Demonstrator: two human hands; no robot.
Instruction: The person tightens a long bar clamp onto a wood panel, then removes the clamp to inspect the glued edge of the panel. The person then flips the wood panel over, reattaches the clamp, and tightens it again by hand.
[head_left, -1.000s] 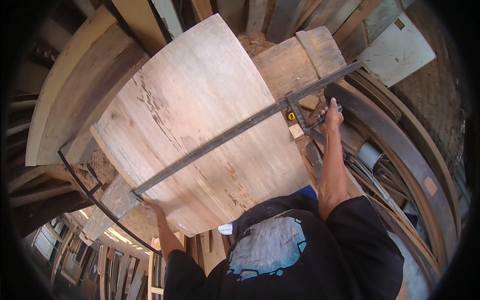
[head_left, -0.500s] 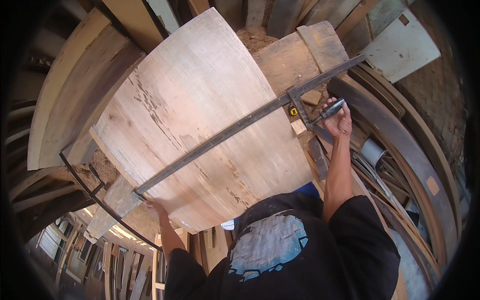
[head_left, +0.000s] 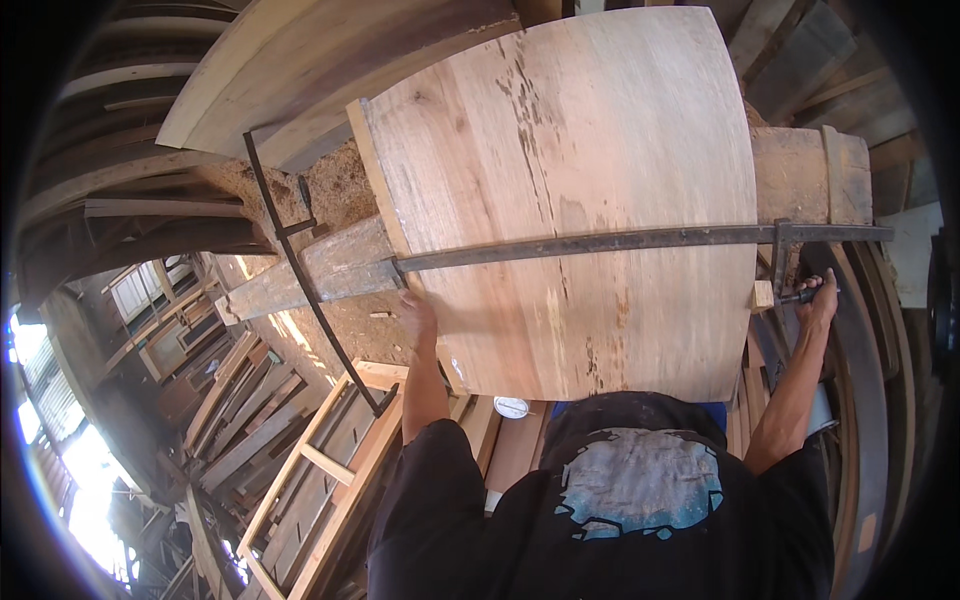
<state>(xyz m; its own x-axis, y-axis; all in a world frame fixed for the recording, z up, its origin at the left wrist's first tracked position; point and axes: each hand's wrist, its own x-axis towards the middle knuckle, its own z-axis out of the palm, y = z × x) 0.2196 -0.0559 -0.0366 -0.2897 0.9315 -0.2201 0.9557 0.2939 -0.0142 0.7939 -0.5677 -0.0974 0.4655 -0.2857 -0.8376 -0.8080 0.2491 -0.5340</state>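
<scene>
As 1 clamp [head_left: 590,242] spans the board [head_left: 490,330], our right hand [head_left: 819,299] grasps the clamp's handle [head_left: 794,297] off the board's right edge; our left hand [head_left: 419,318] meets its left edge, grip unclear to us.

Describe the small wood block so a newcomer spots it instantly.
Find the big pale wooden panel and the long dark clamp across it. Follow the clamp to the panel's right edge; just below sits the small wood block, left of the right hand. Its stubby, squarish shape sets it apart from the long boards nearby.
</scene>
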